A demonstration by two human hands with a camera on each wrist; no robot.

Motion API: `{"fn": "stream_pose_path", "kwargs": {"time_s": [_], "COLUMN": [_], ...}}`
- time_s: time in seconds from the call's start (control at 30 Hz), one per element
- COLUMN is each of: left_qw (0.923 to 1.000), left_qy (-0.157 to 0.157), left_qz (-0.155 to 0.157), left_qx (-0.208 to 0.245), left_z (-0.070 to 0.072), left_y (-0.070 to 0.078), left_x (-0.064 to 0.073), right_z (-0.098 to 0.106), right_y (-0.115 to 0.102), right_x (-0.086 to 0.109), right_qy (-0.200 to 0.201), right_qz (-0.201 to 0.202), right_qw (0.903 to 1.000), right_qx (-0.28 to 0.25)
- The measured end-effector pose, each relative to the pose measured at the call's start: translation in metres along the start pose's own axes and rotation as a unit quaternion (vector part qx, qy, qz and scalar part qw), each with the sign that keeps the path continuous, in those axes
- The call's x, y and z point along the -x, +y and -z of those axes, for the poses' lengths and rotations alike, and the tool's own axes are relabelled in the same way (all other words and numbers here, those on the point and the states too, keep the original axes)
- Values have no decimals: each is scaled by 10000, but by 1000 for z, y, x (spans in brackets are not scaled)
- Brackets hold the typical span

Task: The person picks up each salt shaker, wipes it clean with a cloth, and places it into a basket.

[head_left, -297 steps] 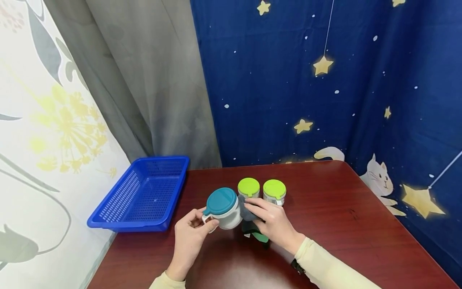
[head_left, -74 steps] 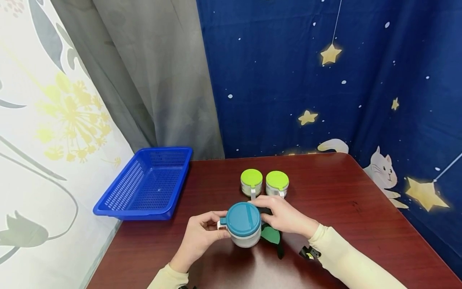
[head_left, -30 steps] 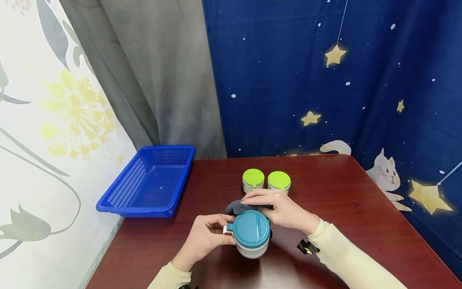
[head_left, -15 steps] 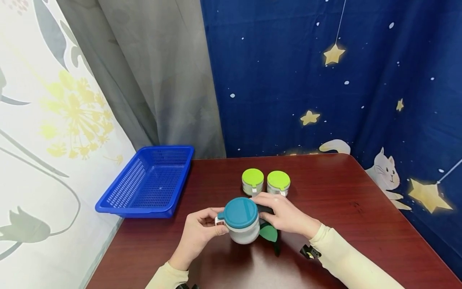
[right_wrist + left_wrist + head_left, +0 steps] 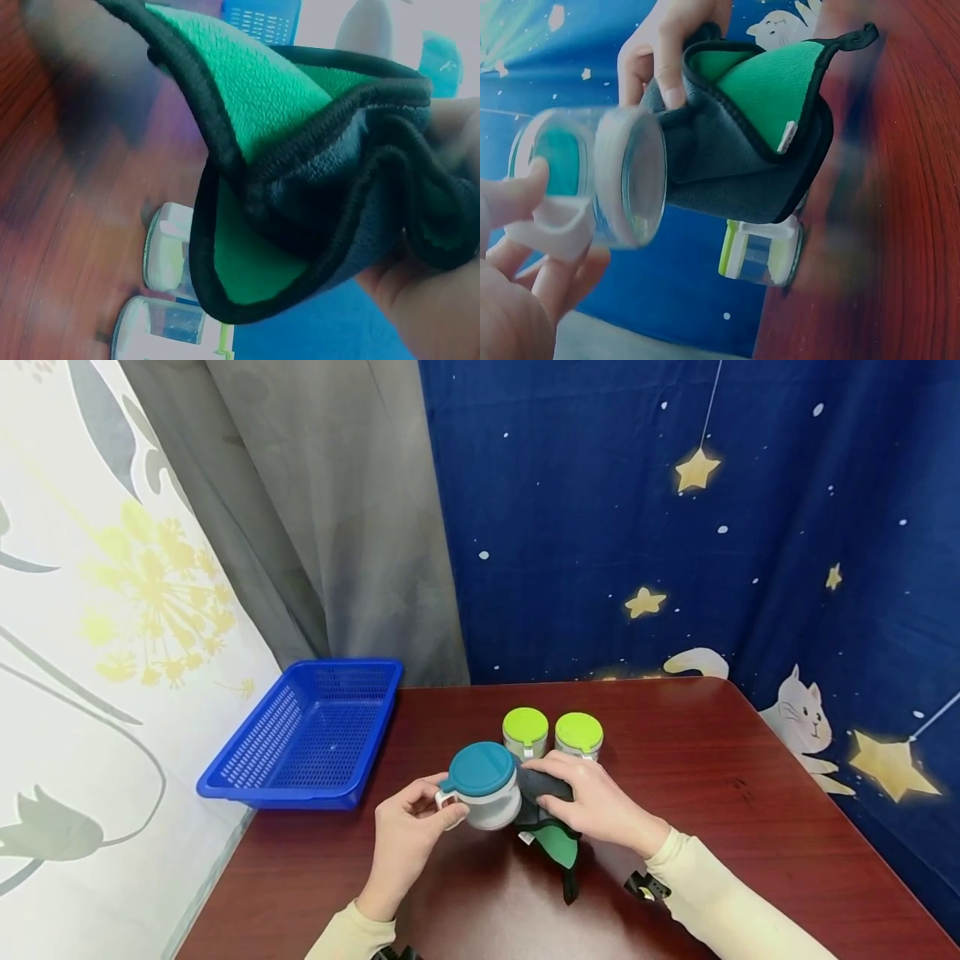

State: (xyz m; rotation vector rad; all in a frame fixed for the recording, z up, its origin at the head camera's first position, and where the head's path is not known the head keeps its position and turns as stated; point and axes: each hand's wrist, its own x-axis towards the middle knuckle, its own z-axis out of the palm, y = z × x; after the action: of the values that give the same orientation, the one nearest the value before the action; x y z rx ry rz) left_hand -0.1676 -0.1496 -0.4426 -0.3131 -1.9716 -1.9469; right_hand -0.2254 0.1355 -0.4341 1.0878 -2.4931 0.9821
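Observation:
My left hand (image 5: 411, 833) pinches the white handle of a clear jar with a teal lid (image 5: 482, 768), held tilted above the table. In the left wrist view the jar (image 5: 634, 176) lies sideways, its base toward the cloth. My right hand (image 5: 600, 806) grips a bunched cleaning cloth (image 5: 534, 789), dark grey on one side and green on the other, with black edging and a small white tag. The cloth overlaps the jar's right side in the head view. In the right wrist view, the folded cloth (image 5: 300, 142) hides much of the right hand.
Two jars with lime-green lids, a left one (image 5: 525, 727) and a right one (image 5: 579, 733), stand on the dark red table (image 5: 697, 843) behind the hands. A blue perforated basket (image 5: 348, 793) sits at the table's left. Curtains (image 5: 570, 527) hang behind.
Over the last half second the left hand has raised the teal-lidded jar and shifted it slightly left, tilting it. The cloth now shows more beside it. The two green-lidded jars stay put.

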Motion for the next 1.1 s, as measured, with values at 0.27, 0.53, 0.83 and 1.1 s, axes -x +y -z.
{"fn": "stream_pose_path", "kwargs": {"time_s": [0.27, 0.53, 0.83, 1.1], "left_qw": [9928, 9903, 9805, 9823], "left_qy": [911, 1062, 1316, 1338], "left_qz": [-30, -17, -796, -807], "left_qx": [-774, -892, -1225, -1028], "left_z": [-9, -20, -34, -38], "left_y": [1, 11, 18, 9], "left_x": [-3, -3, 2, 6], "right_z": [-2, -4, -8, -7], "right_y": [-10, -16, -16, -16], "right_x": [-1, -1, -1, -2], "right_qy": [393, 717, 913, 791], "right_qz": [34, 51, -241, -559], "right_qw": [9992, 9974, 9952, 9936], "right_qx": [76, 43, -237, -579]}}
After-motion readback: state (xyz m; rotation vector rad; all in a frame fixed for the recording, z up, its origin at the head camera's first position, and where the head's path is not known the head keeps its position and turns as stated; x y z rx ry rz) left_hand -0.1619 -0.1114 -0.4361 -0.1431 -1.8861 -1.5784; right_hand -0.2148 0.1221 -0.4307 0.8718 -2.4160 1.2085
